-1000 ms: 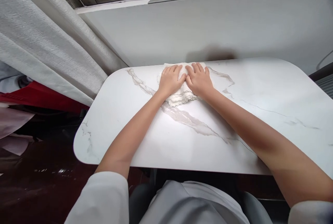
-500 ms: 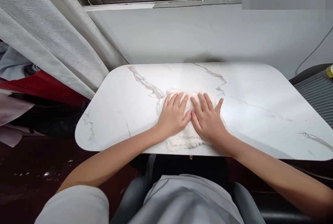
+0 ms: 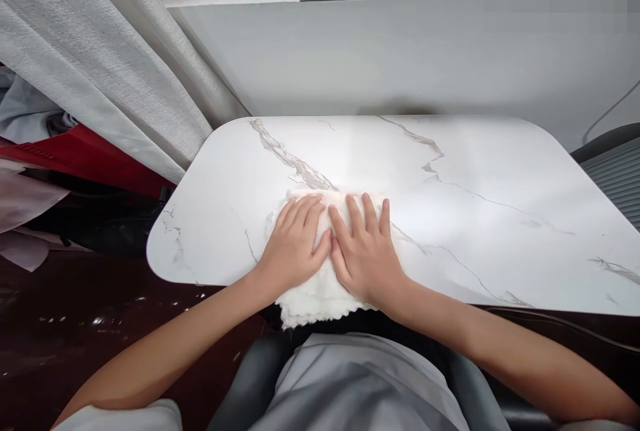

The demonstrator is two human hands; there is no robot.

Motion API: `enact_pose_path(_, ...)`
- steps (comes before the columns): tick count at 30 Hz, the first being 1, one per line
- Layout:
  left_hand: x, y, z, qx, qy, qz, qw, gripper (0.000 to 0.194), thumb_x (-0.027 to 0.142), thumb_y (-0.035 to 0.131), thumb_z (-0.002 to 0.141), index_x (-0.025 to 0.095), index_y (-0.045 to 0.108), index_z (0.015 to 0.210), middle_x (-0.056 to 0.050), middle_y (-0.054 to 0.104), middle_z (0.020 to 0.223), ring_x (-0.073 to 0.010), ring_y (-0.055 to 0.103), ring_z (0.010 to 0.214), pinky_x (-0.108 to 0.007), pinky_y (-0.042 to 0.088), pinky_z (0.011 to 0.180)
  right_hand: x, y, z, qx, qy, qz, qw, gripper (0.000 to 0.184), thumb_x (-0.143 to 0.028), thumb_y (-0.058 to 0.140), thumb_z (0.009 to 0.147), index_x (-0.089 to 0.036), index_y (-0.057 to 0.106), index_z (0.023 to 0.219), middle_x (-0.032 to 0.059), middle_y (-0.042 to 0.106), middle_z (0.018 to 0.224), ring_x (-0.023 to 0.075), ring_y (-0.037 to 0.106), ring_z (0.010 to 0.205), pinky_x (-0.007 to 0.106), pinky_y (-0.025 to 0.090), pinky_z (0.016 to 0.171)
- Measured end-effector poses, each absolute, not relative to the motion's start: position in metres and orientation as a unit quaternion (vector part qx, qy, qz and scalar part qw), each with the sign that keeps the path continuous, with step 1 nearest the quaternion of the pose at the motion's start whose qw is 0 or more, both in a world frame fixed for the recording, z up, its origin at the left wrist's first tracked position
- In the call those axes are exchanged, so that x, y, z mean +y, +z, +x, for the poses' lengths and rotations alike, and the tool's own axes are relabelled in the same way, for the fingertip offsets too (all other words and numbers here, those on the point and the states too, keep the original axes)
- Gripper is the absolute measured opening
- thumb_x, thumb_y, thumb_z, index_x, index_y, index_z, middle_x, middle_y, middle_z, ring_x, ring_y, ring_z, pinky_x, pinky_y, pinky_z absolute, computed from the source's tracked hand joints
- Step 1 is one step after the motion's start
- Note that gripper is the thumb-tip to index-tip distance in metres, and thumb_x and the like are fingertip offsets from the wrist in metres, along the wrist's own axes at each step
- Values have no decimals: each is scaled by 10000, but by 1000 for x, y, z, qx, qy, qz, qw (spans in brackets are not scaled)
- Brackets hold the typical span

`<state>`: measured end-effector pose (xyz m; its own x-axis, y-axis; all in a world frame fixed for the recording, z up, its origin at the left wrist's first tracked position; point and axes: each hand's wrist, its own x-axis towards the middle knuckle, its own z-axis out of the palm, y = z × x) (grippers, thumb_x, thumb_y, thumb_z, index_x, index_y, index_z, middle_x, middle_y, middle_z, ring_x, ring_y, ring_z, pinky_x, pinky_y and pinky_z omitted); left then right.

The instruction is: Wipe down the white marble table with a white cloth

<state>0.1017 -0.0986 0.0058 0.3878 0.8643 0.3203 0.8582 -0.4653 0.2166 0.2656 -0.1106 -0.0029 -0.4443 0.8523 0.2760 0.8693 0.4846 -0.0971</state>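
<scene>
A fluffy white cloth lies at the near edge of the white marble-patterned table, its front part hanging over that edge. My left hand rests flat on the left half of the cloth, palm down. Beside it, my right hand presses on the right half with its fingers spread. The two thumbs are close together near the cloth's middle. Both palms hide much of the cloth. Neither hand grips it.
A pale curtain hangs at the left of the table, with red fabric and other clothes behind it. A light wall runs along the back. At the far right stands a grey ribbed object.
Both hands and the cloth under them have slid left and toward my body. The cloth's front part now hangs past the table edge. The view has shifted slightly.
</scene>
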Motion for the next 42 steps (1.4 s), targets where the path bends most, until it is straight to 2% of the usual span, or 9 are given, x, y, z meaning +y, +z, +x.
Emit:
enact_pose_path(5,-57,7,97,514,179,838,-29,365,259,333,965,187,590,1213,-108,639,1285,-244,564,1241,-440,379,1146,-63,-4,260,-847,9,-511,145,538,-335,312,972,-173,446,1467,177,402,1522,413,289,1427,687,137,1137)
enact_pose_path(10,5,7,107,545,160,820,-75,381,239,307,966,157,642,1127,-138,679,1119,-297,586,1138,-459,416,1043,6,-8,264,-820,61,-529,208,488,-299,340,936,-213,519,1382,120,459,1485,345,318,1414,616,162,1151)
enact_pose_path(12,28,5,113,566,126,812,-64,422,221,262,977,96,622,1157,-173,684,1086,-314,610,1090,-455,442,989,35,-10,268,-802,100,-526,264,454,-231,335,895,-207,599,1264,101,555,1398,294,407,1358,538,224,1153)
enact_pose_path(14,50,4,120,583,111,803,-50,443,206,245,986,36,581,1218,-216,656,1186,-321,589,1153,-447,422,1019,62,-12,272,-782,129,-524,311,475,-156,285,858,-173,626,1189,97,632,1288,240,531,1227,434,342,1097)
enact_pose_path(17,79,4,128,608,114,786,-22,430,171,265,980,1,560,1242,-242,616,1279,-325,537,1250,-453,357,1100,92,-15,275,-738,137,-568,338,502,-127,259,833,-126,629,1172,114,657,1228,231,577,1144,372,430,994)
enact_pose_path(22,111,4,133,634,170,753,42,380,155,297,945,109,646,1090,-166,689,1157,-302,602,1152,-466,362,1107,119,-19,270,-725,112,-585,344,493,-144,266,859,-152,626,1196,105,637,1277,244,519,1223,407,388,1047)
enact_pose_path(25,123,2,129,624,196,756,34,399,183,301,952,96,638,1147,-154,681,1180,-274,585,1176,-429,302,1158,130,-20,265,-719,109,-597,338,494,-151,267,863,-143,623,1206,112,625,1298,245,495,1251,409,368,1070)
enact_pose_path(31,146,-2,115,591,226,772,50,418,271,411,931,114,599,1269,-135,618,1310,-288,519,1261,-409,375,1105,147,-19,257,-740,84,-592,308,521,-160,262,870,-162,590,1274,78,595,1353,243,451,1302,424,286,1127)
enact_pose_path(42,176,-2,84,586,226,777,43,441,268,390,917,131,624,1265,-120,640,1294,-287,549,1228,-413,400,1079,172,-12,221,-753,68,-619,211,524,-208,246,924,-190,479,1392,95,498,1445,298,375,1343,534,249,1123)
